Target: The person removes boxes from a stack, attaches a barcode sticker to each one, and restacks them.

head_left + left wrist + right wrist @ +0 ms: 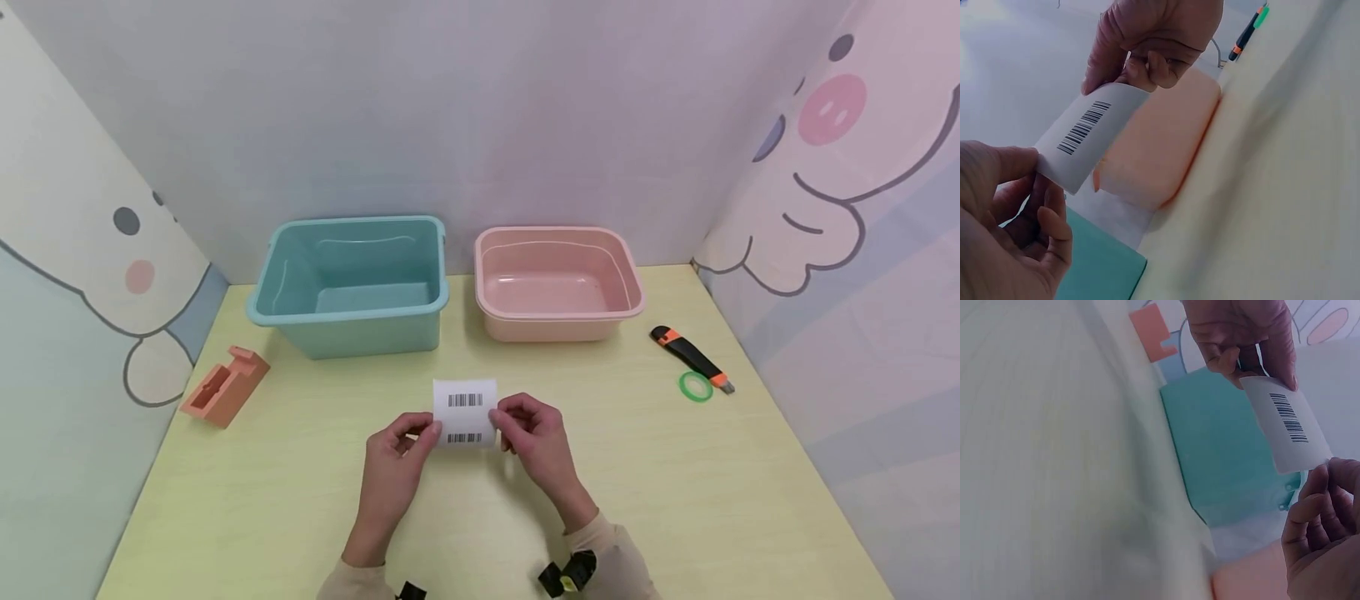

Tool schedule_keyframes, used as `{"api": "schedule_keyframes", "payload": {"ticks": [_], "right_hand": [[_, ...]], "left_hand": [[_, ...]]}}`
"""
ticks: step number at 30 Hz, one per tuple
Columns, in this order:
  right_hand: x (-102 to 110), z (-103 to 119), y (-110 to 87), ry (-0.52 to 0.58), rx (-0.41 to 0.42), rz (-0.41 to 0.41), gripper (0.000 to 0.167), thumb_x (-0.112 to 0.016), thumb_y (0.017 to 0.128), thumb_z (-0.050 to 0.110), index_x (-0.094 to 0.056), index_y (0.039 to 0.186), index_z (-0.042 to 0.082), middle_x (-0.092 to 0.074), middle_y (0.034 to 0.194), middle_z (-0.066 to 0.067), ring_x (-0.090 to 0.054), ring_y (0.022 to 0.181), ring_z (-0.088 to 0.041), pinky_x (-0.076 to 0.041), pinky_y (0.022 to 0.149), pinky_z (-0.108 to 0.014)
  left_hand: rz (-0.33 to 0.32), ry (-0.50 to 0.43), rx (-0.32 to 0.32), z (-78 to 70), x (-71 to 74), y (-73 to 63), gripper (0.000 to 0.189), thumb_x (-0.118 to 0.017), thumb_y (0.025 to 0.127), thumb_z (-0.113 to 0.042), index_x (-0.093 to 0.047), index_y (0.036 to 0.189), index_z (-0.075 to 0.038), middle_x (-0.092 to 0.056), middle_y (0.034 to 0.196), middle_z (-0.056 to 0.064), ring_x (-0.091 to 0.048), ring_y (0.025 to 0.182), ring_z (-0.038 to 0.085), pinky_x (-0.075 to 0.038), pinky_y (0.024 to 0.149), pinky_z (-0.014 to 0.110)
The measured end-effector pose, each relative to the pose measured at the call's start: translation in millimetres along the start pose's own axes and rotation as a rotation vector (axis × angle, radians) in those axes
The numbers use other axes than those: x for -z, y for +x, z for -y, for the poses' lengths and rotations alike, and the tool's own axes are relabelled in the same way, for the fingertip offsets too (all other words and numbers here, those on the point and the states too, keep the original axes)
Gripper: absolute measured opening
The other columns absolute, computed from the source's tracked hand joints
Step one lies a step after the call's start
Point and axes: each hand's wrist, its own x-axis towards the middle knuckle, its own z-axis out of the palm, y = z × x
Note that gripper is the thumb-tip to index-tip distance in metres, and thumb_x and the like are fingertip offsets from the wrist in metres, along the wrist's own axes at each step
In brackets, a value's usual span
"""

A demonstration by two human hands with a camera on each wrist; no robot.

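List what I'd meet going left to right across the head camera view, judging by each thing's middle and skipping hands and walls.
Salmon tape dispenser, teal basin, white barcode sheet, pink basin, black-and-orange utility knife.

A tabletop workspace is screened on three sides by pale hangings (465, 108), printed with one cartoon animal (67, 175) at left and another (900, 150) at upper right. Desk or packing work is suggested by barcoded paper (465, 418) at centre, an orange tape dispenser (232, 392) at far left and a black-and-orange utility knife (693, 356) at right, all seen at a light table (255, 508). Whether a home, an office or a workshop is hidden beyond the hangings cannot be told.
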Motion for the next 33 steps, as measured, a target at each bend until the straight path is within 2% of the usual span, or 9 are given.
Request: {"api": "schedule_keyframes", "payload": {"ticks": [8,15,22,25,28,33], "right_hand": [[0,22,5.2,0.004,0.130,-0.049,0.005,-0.075,0.097,0.005,-0.072,0.096,0.001,-0.060,0.070,-0.017,-0.055,0.057,-0.014,-0.047,0.052,-0.025],[-1,32,8.3,-0.017,0.203,-0.123,0.003,-0.077,0.094,0.003,-0.074,0.096,0.002,-0.061,0.069,-0.013,-0.055,0.055,-0.016,-0.045,0.049,-0.025],[-3,45,8.8,-0.036,0.299,-0.239,0.017,-0.081,0.088,-0.004,-0.075,0.101,0.004,-0.065,0.080,-0.008,-0.053,0.057,-0.013,-0.039,0.047,-0.022],[-5,51,6.8,-0.061,0.333,-0.230,0.017,-0.082,0.088,-0.004,-0.076,0.102,0.005,-0.064,0.083,-0.006,-0.052,0.059,-0.013,-0.040,0.049,-0.021],[-8,55,4.6,-0.117,0.375,-0.187,0.016,-0.083,0.088,-0.001,-0.078,0.101,0.008,-0.063,0.083,-0.004,-0.052,0.061,-0.014,-0.042,0.051,-0.021],[-13,61,2.6,-0.203,0.490,-0.122,0.016,-0.084,0.087,-0.001,-0.080,0.098,0.010,-0.063,0.084,-0.002,-0.051,0.060,-0.011,-0.042,0.051,-0.020]], "left_hand": [[-0.014,-0.027,-0.111,-21.6,0.2,5.7,0.007,-0.076,0.098,-0.012,-0.080,0.103,-0.008,-0.073,0.096,0.008,-0.060,0.079,0.024,-0.047,0.067,0.024],[-0.027,-0.048,-0.147,-32.7,0.1,7.9,0.005,-0.076,0.098,-0.011,-0.080,0.102,-0.008,-0.074,0.097,0.006,-0.062,0.083,0.023,-0.049,0.069,0.026],[-0.035,-0.028,-0.175,-44.3,1.6,4.5,0.005,-0.076,0.098,-0.010,-0.080,0.102,-0.010,-0.075,0.098,0.004,-0.063,0.086,0.022,-0.049,0.071,0.028],[-0.035,-0.019,-0.172,-47.6,1.6,3.2,0.005,-0.076,0.098,-0.011,-0.080,0.102,-0.010,-0.075,0.099,0.003,-0.062,0.087,0.022,-0.050,0.073,0.029],[-0.028,-0.013,-0.165,-49.1,1.0,2.9,0.005,-0.077,0.098,-0.012,-0.080,0.102,-0.011,-0.075,0.099,0.002,-0.062,0.086,0.023,-0.050,0.074,0.030],[-0.015,-0.009,-0.163,-51.9,-0.2,1.1,0.005,-0.078,0.097,-0.012,-0.081,0.102,-0.011,-0.076,0.098,0.001,-0.062,0.086,0.022,-0.050,0.074,0.027]]}}
